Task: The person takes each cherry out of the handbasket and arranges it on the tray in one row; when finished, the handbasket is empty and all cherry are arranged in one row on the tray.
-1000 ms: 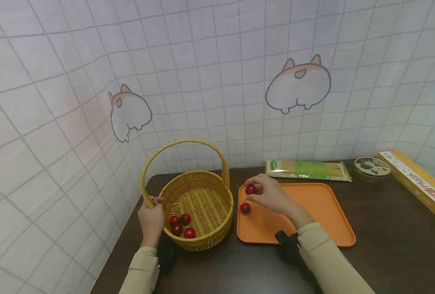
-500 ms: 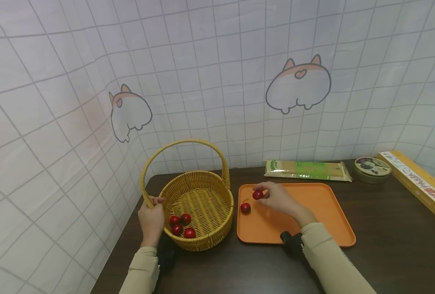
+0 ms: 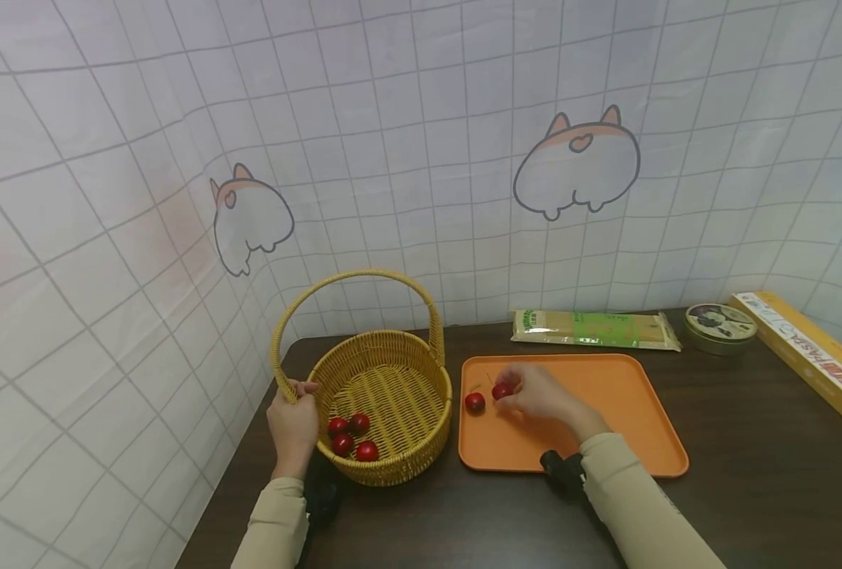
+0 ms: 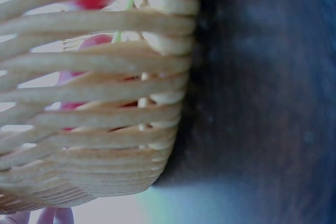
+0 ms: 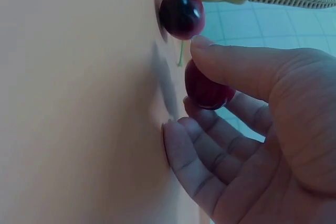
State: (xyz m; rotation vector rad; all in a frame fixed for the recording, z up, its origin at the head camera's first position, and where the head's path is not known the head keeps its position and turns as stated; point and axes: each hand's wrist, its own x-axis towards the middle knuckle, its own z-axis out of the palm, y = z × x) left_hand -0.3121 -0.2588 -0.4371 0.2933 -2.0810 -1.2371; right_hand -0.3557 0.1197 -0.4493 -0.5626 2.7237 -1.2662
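Note:
My left hand grips the left foot of the handle on a yellow wicker basket. Several red cherries lie in the basket's near left part. Over the left part of an orange tray, my right hand pinches a dark red cherry between thumb and fingers. The right wrist view shows its lower fingers close to the tray surface. A second cherry with a green stem rests on the tray just left of the held one. Basket weave fills much of the left wrist view, with red showing through.
Behind the tray lies a flat pack of noodles. A round tin and a long yellow pasta box stand at the back right. The dark table meets a grid-patterned cloth wall at back and left.
My right hand, holding the cherry, has moved from the tray's far left corner rightward and nearer to me, beside the other cherry. The left hand and basket have stayed put.

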